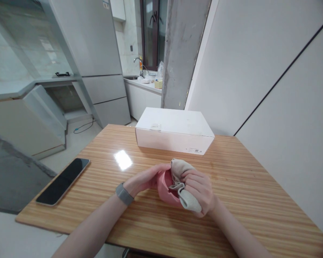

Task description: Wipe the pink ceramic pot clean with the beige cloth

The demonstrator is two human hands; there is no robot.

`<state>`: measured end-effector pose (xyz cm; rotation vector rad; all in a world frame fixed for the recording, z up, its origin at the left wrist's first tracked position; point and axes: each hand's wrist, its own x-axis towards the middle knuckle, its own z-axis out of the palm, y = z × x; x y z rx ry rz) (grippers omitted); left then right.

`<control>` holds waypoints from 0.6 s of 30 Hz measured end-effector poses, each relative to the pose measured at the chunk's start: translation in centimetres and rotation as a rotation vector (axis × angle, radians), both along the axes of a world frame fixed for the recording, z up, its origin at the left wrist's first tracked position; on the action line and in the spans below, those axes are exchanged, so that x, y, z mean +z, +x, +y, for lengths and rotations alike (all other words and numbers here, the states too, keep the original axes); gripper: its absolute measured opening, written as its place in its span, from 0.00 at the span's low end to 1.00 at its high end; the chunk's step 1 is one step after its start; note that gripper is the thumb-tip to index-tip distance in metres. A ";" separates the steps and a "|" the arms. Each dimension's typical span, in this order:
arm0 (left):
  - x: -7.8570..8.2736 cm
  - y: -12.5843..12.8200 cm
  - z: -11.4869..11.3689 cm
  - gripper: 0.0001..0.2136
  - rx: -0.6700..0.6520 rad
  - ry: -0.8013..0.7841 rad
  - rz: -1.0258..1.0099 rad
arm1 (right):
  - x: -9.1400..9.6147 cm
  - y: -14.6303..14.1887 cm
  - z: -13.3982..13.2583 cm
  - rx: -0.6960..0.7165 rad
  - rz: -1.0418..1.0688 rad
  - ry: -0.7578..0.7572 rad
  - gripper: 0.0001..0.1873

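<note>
Woodgrain table [253,182]: rightward-tilted pink bowl [163,192] in left hand [146,178], cloth [181,167] in right hand [200,188].

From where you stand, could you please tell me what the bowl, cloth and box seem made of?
Bowl: probably plastic, smooth pink with a soft sheen; ceramic is possible.
Cloth: knitted or woven fabric, matte, bunched in soft folds.
Box: likely cardboard, smooth white, with folded edges and tape.
</note>
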<state>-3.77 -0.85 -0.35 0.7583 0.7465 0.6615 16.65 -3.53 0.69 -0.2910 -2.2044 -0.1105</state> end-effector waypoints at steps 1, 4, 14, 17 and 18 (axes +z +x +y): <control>0.1 0.0 0.0 0.13 0.011 0.004 0.001 | 0.0 -0.1 0.1 -0.010 -0.014 -0.008 0.20; 0.6 0.3 0.1 0.13 0.074 0.040 -0.017 | 0.2 -0.3 0.3 -0.065 -0.037 -0.038 0.15; 0.9 1.7 -1.1 0.15 0.178 0.145 -0.129 | -0.9 -1.3 0.5 -0.315 0.111 0.017 0.06; 1.3 2.0 -1.4 0.19 0.114 0.089 -0.220 | -1.0 -0.4 1.0 -0.256 0.117 0.038 0.07; 1.3 2.0 -1.3 0.20 0.090 0.050 -0.232 | -1.0 -0.1 1.2 -0.228 0.124 0.024 0.07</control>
